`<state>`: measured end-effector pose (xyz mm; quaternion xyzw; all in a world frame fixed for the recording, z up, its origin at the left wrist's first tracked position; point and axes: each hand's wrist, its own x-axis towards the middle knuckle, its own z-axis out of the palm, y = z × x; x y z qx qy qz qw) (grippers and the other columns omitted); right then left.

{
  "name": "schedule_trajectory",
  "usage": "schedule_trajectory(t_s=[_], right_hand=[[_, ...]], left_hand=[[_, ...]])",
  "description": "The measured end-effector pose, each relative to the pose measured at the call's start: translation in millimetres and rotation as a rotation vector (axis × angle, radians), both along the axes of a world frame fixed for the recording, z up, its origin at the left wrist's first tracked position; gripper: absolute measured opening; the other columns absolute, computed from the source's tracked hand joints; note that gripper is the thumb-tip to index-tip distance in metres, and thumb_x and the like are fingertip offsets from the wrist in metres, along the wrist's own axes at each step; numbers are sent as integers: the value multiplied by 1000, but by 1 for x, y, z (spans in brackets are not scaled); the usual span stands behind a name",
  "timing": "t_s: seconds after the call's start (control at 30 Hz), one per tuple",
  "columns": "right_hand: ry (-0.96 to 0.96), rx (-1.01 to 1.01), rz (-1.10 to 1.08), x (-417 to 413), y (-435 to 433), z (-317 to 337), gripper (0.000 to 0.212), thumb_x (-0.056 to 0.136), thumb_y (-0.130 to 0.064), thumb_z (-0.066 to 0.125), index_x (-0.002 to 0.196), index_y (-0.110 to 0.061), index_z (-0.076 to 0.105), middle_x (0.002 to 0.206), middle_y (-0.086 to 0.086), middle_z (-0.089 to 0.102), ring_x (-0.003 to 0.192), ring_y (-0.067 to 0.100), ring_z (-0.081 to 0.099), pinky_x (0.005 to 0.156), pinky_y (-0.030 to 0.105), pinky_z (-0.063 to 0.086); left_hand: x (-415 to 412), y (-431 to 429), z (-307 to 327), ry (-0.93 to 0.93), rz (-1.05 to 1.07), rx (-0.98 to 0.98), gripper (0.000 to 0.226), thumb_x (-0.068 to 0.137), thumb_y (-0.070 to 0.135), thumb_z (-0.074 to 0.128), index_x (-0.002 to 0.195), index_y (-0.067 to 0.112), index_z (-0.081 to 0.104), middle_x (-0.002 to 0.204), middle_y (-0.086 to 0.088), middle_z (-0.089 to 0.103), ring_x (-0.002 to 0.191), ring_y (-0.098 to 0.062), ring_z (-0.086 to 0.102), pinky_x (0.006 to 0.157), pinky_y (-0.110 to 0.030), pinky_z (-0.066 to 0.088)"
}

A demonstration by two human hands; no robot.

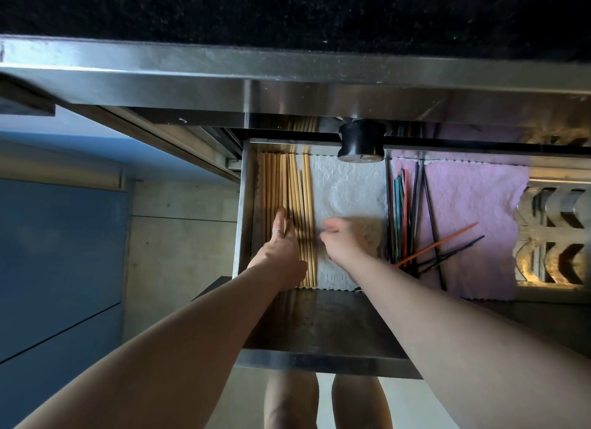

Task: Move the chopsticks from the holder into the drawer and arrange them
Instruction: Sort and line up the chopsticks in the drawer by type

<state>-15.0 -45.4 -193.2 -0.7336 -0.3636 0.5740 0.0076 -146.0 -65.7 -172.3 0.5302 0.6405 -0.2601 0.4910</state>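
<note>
Aligning the wooden chopsticks [305, 204] is proceeding at the left side of the drawer [245, 204], on the white towel [348, 185]. The left hand [283, 243] is pressing flat on the row, fingers straight, grasping nothing. The right hand [343, 240] is hovering just beside the row, loosely curled and apparently empty. Keep pressure light and even while squaring the ends; the coloured chopsticks [398, 211] are lying unsorted to the right.

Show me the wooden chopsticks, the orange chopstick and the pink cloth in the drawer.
wooden chopsticks [283, 179], head view, shafts near the far end.
orange chopstick [436, 244], head view, middle of its shaft.
pink cloth [473, 204], head view, bare middle.
</note>
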Motion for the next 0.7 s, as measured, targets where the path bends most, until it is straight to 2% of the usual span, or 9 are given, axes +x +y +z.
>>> schedule_trajectory(t_s=[0.1, 0.2, 0.27, 0.3, 0.37, 0.43, 0.53, 0.63, 0.7], right_hand=[[4, 0, -4, 0, 0, -2, 43, 95, -11, 47, 137, -18, 50, 137, 3, 55, 110, 19, 57, 64, 19, 41], [-21, 6, 18, 1, -1, -2, 43, 97, -12, 45, 138, -19, 48, 134, 1, 55, 96, 17, 60, 55, 18, 38], [-23, 16, 26, 0, -1, -5, 42, 96, -9, 45, 137, -18, 49, 135, 1, 55, 98, 17, 59, 56, 16, 39], [-18, 14, 21, -1, -1, -6, 43, 96, -7, 45, 137, -17, 50, 136, 2, 55, 104, 18, 59, 61, 17, 41], [-1, 0, 18, -2, -1, -8, 44, 95, -4, 45, 138, -14, 49, 138, 4, 53, 118, 21, 55, 79, 22, 45], [21, -27, 27, -4, -1, -9, 46, 95, -4, 44, 139, -14, 47, 141, 6, 51, 128, 24, 49, 93, 28, 42], [29, -46, 35, -3, 0, -10, 46, 96, -6, 42, 141, -15, 46, 142, 5, 50, 129, 24, 47, 95, 30, 39], [51, -56, 7, -2, 0, -13, 47, 96, -6, 41, 142, -15, 44, 144, 6, 48, 130, 24, 46, 97, 31, 40], [56, -63, -3, 0, 0, -12, 47, 95, -5, 41, 142, -15, 44, 144, 6, 48, 130, 24, 47, 96, 31, 42]], left_hand=[[2, 0, 2, 23, -49, 84, 87, 96, 19, 55, 156, 23, -7, 145, 6, -52, 135, -30, 41, 100, -41, 45], [0, 3, -2, 106, -176, 250, 90, 94, 19, 54, 156, 23, -11, 151, 6, -44, 149, -31, 4, 117, -46, 20], [-4, 7, -7, 121, -172, 180, 95, 94, 18, 54, 153, 21, -19, 150, 8, -45, 150, -25, -11, 118, -48, 16], [-5, 8, -9, 118, -155, 129, 96, 94, 19, 55, 152, 21, -22, 149, 10, -46, 150, -24, -11, 117, -48, 19], [-6, 10, -12, 120, -142, 93, 97, 94, 20, 55, 151, 22, -24, 148, 10, -46, 150, -22, -9, 116, -47, 24], [-5, 9, -11, 135, -148, 113, 97, 94, 20, 55, 151, 22, -24, 147, 8, -48, 150, -22, -10, 116, -46, 23], [-4, 6, -13, 156, -185, 159, 97, 94, 19, 54, 150, 19, -25, 144, 5, -52, 149, -21, -15, 117, -45, 21], [-4, 7, -14, 156, -149, 94, 96, 94, 22, 54, 151, 20, -23, 144, 7, -51, 150, -23, -11, 112, -46, 32], [-4, 8, -14, 146, -126, 72, 95, 94, 22, 55, 151, 22, -22, 143, 8, -52, 150, -24, -10, 111, -46, 32]])
